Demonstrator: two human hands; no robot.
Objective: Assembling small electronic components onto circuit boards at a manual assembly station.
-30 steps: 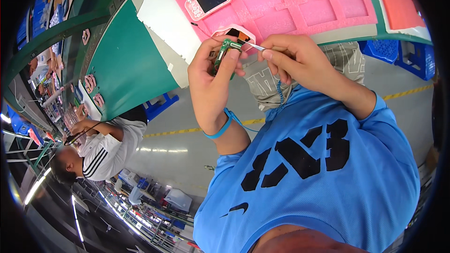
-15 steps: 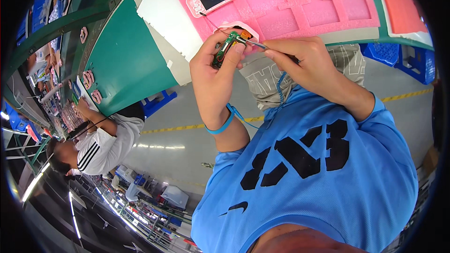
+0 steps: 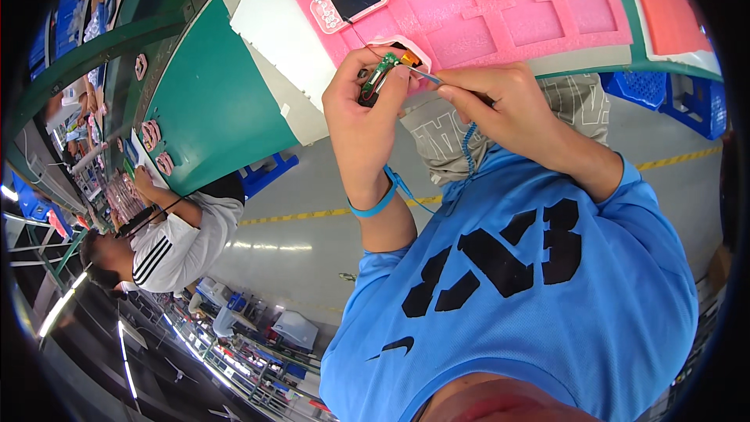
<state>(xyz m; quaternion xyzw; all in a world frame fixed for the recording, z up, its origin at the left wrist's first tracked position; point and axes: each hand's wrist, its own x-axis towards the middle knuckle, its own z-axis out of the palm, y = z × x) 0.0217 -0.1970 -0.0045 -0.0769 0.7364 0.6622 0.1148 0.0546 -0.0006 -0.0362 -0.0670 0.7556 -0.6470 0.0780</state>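
My left hand (image 3: 367,113) is closed around a small green circuit board (image 3: 380,76) with thin red and black wires. In my right hand (image 3: 500,101) are slim metal tweezers (image 3: 424,74), their tip at the board's edge by my left thumb. Just beyond the board, a pink handheld-console housing (image 3: 418,50) with an orange ribbon cable is partly covered by my fingers. A dark wire runs from my left hand toward another pink console housing (image 3: 351,1) with a dark screen.
A pink foam tray (image 3: 500,27) with cut-out pockets holds several console housings along its far side. Left of it lie a white sheet (image 3: 269,12) and a green tabletop (image 3: 219,101). A blue wrist strap (image 3: 375,205) with a coiled cord circles my left wrist. Another person (image 3: 183,234) works at far left.
My left hand has shifted slightly right and turned the circuit board a little. The tweezers have moved slightly at its edge, and the wire's far end has shifted.
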